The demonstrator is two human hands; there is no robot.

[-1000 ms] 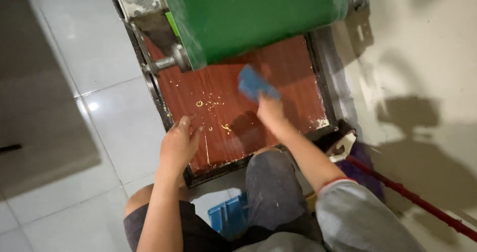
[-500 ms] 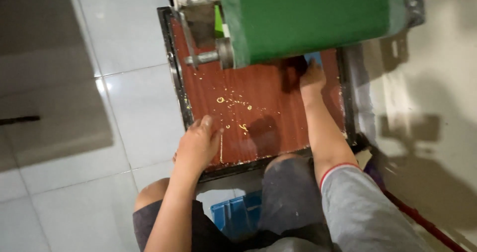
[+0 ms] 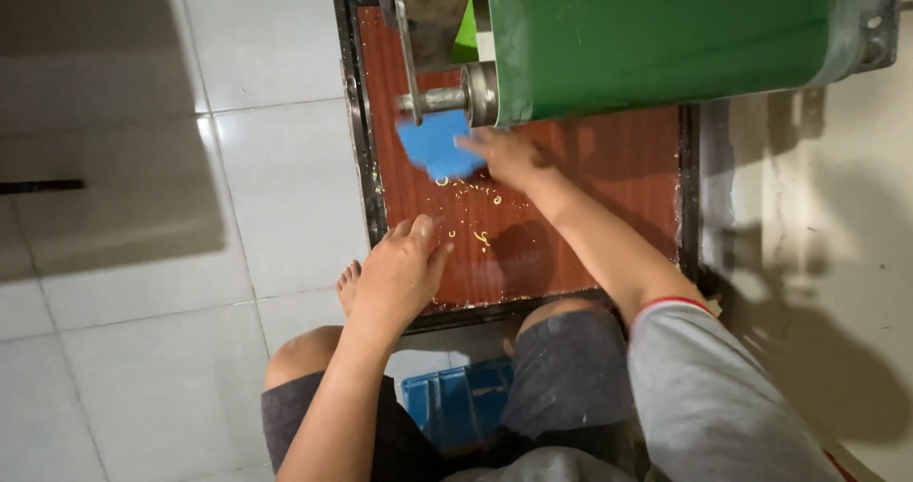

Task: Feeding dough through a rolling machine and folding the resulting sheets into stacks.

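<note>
A reddish-brown wooden board (image 3: 590, 216) in a dark metal frame lies in front of me, under a green machine body (image 3: 666, 35) with a metal shaft (image 3: 442, 97). My right hand (image 3: 504, 154) presses a blue cloth (image 3: 433, 144) on the board's left part, just below the shaft. Small yellow crumbs (image 3: 471, 192) lie scattered beside the cloth. My left hand (image 3: 399, 273) rests flat with fingers spread on the board's near left corner.
White floor tiles (image 3: 190, 254) spread to the left. A blue plastic crate (image 3: 461, 401) sits under me between my legs. A pale concrete floor (image 3: 818, 254) with dark shadows lies to the right. My bare toes (image 3: 348, 280) show beside the frame.
My right hand has swept the blue cloth from the board's right side, under the green machine, across to the left near the shaft. The left hand has stayed on the near corner.
</note>
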